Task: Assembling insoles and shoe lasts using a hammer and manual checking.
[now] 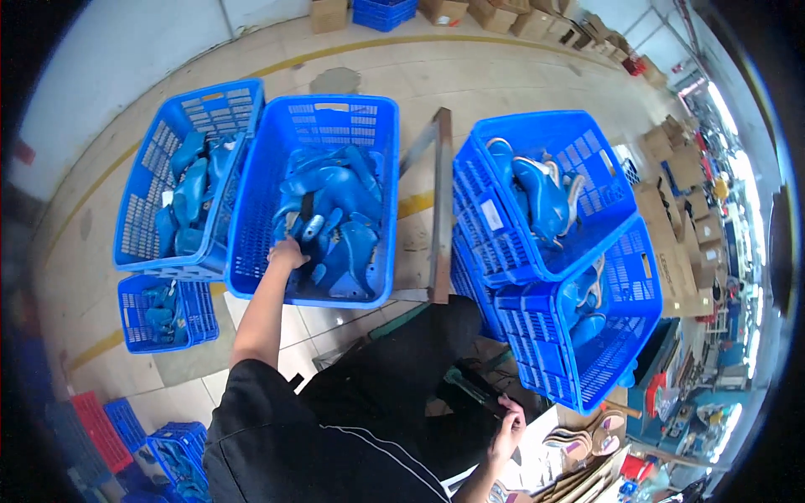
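Note:
My left hand (289,252) reaches over the near left side of a blue plastic crate (391,189), its fingers curled at the edge of a pile of blue shoe lasts (350,251). It seems to grip one last there, though the fingertips are partly hidden. Among the pile lies a last with a pale metal-looking end (313,228). Low on the right, beside my dark-clothed leg, my right hand (509,426) has its fingers bent around something dark that I cannot make out. A greenish, clear-looking piece (471,387) shows just beyond it.
Another crate of lasts (189,94) adjoins on the left. A brown metal post (441,205) stands right of the middle crate. Further right, stacked crates (545,272) hold lasts with pale-edged soles. Tan insoles (570,444) lie near my right hand. Cardboard boxes (675,243) line the right.

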Tool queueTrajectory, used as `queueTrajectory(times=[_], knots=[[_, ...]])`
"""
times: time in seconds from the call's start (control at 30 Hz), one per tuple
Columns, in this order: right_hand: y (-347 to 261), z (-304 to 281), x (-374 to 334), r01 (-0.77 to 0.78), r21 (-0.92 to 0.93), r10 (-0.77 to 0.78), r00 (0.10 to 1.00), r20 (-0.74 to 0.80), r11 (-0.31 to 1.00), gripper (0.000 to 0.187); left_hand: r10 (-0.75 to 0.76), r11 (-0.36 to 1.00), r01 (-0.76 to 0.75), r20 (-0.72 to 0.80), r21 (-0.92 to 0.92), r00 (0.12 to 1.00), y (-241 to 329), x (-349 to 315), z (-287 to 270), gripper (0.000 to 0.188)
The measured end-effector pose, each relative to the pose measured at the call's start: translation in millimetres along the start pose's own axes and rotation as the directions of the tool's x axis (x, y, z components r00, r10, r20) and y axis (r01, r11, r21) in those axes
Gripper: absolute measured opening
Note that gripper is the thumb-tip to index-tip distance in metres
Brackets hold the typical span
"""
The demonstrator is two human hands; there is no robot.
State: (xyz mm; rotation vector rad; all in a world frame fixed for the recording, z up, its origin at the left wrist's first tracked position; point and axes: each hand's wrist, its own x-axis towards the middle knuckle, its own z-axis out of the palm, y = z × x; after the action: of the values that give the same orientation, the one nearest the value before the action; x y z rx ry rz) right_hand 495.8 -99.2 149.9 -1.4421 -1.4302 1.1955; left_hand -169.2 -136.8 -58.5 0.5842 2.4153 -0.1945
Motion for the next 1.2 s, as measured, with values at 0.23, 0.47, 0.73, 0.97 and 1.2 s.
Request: queueTrajectory(times=[0.23, 0.47, 0.73, 0.97, 1.2], knots=[[12, 32, 6, -0.084, 0.038, 0.092, 0.929, -0.358, 0.996, 0.049, 0.202, 0.942, -0.221, -0.101, -0.252, 0.974, -30, 51, 24, 0.108], [16, 25, 4, -0.143, 0.027, 0.143, 0.919, -0.368, 0.989, 0.042, 0.184, 0.932, -0.266, -0.312, -0.246, 0.932, 69, 76, 27, 0.052], [7, 23, 13, -0.157, 0.026, 0.156, 0.919, -0.363, 0.987, 0.044, 0.404, 0.912, -0.411, -0.171, -0.007, 0.899, 35, 60, -24, 0.034], [32, 22, 10, -0.087, 0.114, 0.131, 0.871, -0.473, 0.990, 0.046, 0.329, 0.373, 0.259, 0.388, -0.891, 0.861, -48, -79, -77, 0.080], [35, 13, 4, 0.042, 0.182, 0.032, 0.922, -0.385, 0.982, 0.017, 0.871, -0.139, 0.165, -0.041, -0.977, 0.489, 8, -211, 4, 0.066]])
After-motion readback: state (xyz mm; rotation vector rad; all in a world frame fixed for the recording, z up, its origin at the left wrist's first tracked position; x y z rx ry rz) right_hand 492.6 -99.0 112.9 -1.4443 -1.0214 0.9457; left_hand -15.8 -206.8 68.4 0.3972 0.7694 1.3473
